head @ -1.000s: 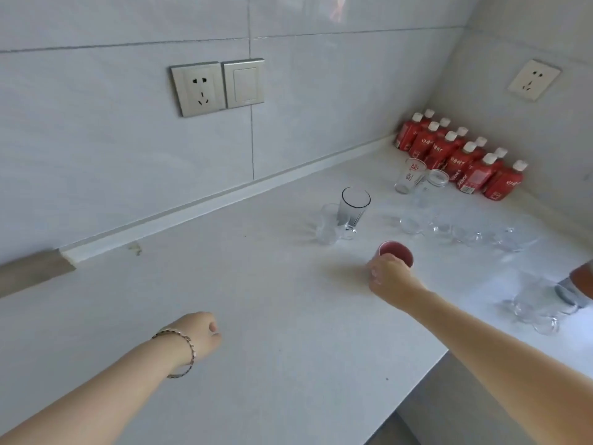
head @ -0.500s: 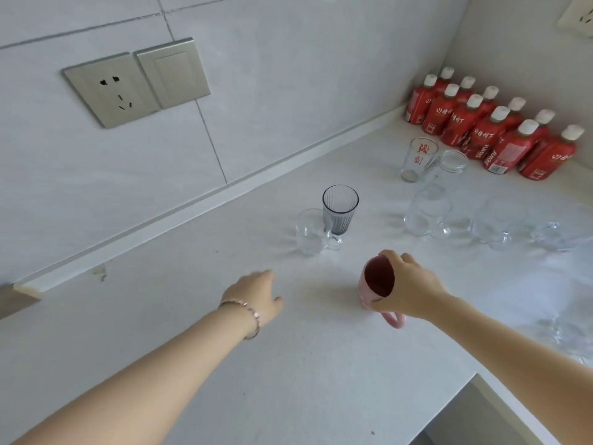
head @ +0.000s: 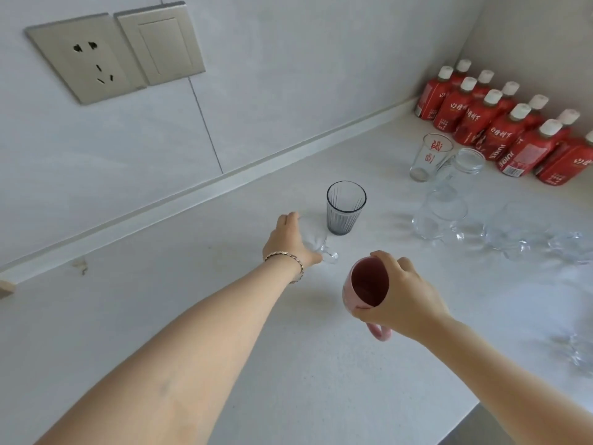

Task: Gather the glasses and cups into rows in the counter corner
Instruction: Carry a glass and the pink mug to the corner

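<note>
Pale tiled walls meet at the far right, and the white bench (head: 192,316) runs along them into that corner, where a double row of red juice bottles (head: 500,130) stands against the wall. In front of the bottles sits a loose cluster of clear glasses (head: 449,213), among them a printed glass (head: 430,159), already roughly gathered. Well apart from these, mid-bench, stands a grey ribbed glass (head: 345,207). The right hand (head: 404,300) holds a pink mug (head: 365,287) off the bench, fingers clenched around its rim and body, mouth tilted toward the camera. The left hand (head: 288,239), a second ago resting idle at the near edge, has reached forward and now curls its fingers around a small clear handled cup (head: 316,244) just beside the grey glass; the cup appears to stand on the bench, so the grasp looks only just made. Both hands being loaded suggests the two cups will probably go to the corner cluster together, leaving the grey glass as the one stray piece.
</note>
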Demonstrator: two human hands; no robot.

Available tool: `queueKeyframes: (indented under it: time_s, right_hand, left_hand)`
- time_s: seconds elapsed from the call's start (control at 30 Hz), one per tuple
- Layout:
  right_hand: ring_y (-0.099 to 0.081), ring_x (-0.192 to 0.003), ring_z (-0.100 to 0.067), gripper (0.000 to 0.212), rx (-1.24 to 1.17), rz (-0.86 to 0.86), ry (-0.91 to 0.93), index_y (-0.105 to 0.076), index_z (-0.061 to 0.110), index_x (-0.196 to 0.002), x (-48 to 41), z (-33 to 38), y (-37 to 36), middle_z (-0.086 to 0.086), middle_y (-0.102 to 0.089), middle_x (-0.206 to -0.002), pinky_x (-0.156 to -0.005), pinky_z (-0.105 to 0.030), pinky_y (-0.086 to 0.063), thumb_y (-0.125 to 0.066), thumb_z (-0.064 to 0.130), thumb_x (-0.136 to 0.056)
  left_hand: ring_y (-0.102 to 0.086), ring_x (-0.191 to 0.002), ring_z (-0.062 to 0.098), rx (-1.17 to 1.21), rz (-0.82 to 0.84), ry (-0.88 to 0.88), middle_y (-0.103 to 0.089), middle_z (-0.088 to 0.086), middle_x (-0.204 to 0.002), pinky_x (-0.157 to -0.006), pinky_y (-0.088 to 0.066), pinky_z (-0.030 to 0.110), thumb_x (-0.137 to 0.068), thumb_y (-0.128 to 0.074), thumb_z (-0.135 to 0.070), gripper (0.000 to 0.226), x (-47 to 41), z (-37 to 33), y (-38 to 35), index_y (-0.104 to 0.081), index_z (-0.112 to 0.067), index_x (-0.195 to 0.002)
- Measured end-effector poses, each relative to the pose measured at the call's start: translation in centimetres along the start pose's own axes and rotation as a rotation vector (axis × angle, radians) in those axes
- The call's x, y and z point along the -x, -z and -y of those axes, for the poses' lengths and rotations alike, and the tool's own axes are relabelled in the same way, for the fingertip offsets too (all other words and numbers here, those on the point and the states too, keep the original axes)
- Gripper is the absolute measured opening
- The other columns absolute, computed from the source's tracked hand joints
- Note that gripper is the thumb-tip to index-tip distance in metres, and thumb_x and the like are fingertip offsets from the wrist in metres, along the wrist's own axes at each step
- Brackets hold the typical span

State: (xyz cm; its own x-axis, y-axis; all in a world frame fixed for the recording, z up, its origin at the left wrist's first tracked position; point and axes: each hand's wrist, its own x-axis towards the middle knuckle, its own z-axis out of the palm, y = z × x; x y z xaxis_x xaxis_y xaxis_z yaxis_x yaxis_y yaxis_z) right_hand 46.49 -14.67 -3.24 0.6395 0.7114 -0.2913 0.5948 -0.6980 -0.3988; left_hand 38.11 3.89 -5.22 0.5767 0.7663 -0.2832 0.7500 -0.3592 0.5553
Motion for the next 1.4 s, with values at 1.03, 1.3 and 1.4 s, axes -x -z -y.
queueKeyframes:
  time_s: [1.03, 1.3, 1.4]
  right_hand:
    - [-0.053, -0.091, -0.017, 0.091, 0.102, 0.287, 0.470, -0.027, 0.039, -0.132, 16.9, 52.7, -27.6, 0.006, -0.038, -0.106, -0.076, -0.030, -0.049, -0.077, 0.046, -0.056]
    - [-0.052, -0.104, -0.021, 0.093, 0.123, 0.278, 0.440, -0.025, 0.036, -0.135, 15.8, 57.8, -31.2, 0.000, -0.041, -0.115, -0.081, -0.032, -0.049, -0.077, 0.044, -0.058]
    - [-0.051, -0.107, -0.022, 0.094, 0.144, 0.282, 0.435, -0.023, 0.036, -0.136, 15.3, 59.4, -32.9, -0.001, -0.040, -0.117, -0.080, -0.031, -0.047, -0.076, 0.046, -0.059]
  left_hand:
    - [-0.049, -0.122, 0.024, -0.246, -0.075, 0.310, -0.036, 0.000, -0.142, -0.096, -0.049, 0.037, -0.062, -0.077, -0.014, 0.086, 27.1, 59.0, 36.5, -0.034, -0.023, -0.135]
    - [-0.040, -0.129, 0.022, -0.321, -0.031, 0.250, -0.042, 0.001, -0.141, -0.103, -0.043, 0.036, -0.070, -0.068, -0.004, 0.076, 23.0, 64.0, 39.8, -0.037, -0.021, -0.137]
    - [-0.035, -0.135, 0.021, -0.324, -0.041, 0.214, -0.036, -0.002, -0.146, -0.106, -0.041, 0.036, -0.075, -0.059, 0.002, 0.075, 22.3, 65.1, 40.5, -0.032, -0.022, -0.141]
